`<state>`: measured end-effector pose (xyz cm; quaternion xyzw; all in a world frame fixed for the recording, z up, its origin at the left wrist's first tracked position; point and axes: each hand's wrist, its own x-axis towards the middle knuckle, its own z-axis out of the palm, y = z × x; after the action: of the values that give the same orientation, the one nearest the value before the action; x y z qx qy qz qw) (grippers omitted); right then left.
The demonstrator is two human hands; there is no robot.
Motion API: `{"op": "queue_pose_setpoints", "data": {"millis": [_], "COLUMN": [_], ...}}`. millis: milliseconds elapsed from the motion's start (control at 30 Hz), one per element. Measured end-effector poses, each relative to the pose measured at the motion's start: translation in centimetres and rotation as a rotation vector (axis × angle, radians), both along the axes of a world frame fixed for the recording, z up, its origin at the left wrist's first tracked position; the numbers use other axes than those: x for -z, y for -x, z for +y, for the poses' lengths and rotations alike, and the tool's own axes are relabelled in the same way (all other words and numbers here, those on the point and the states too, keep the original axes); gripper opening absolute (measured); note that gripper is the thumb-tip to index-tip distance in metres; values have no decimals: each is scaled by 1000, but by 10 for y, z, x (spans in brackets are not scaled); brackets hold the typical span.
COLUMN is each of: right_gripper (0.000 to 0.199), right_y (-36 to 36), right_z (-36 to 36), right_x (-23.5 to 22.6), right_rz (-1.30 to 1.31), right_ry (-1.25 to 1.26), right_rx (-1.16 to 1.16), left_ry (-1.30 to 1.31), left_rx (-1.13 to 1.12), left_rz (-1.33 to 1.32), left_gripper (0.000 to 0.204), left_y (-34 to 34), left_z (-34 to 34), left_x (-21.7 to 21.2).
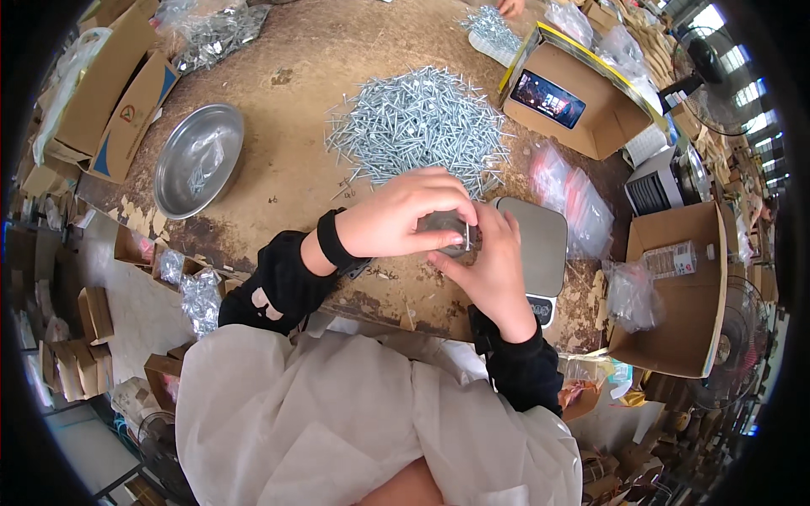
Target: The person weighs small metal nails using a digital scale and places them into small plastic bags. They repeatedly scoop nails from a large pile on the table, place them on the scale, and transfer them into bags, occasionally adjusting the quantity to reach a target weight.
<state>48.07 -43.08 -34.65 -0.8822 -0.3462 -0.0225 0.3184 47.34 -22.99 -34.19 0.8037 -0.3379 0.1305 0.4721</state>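
My left hand (405, 211) and my right hand (496, 266) meet over the near side of the table, fingers curled toward each other. Between them is a small greyish, see-through thing (439, 223), perhaps a bag or cup; its kind is unclear. A thin silvery screw or nail (467, 237) stands upright at the fingertips, next to my left index finger. Both hands are closed around these, though the fingers hide part of the grip. Just beyond them lies a large heap of silvery screws or nails (418, 126). A flat scale (536, 249) sits beside my right hand.
At left stands a metal bowl (198, 160) with a few screws and a clear bag. Clear bags (582, 207) lie right of the scale. A phone (548, 99) leans in an open carton (599, 122). Another person's hand (510, 8) shows at the far edge.
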Motion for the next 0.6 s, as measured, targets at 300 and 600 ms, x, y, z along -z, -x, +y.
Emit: {"op": "queue_pose_setpoints", "data": {"millis": [300, 600], "right_gripper": [57, 70], "right_y": [0, -18], "right_z": [-55, -126], "right_x": [-7, -20], "right_rz": [-86, -41], "right_ry": [191, 250], "right_rx": [259, 293], "left_ry": [-145, -612], "left_rx": [-455, -703], "left_rz": [-73, 5], "left_gripper": [19, 50], "left_y": [-5, -7], "left_z": [21, 13], "left_x": [10, 42]}}
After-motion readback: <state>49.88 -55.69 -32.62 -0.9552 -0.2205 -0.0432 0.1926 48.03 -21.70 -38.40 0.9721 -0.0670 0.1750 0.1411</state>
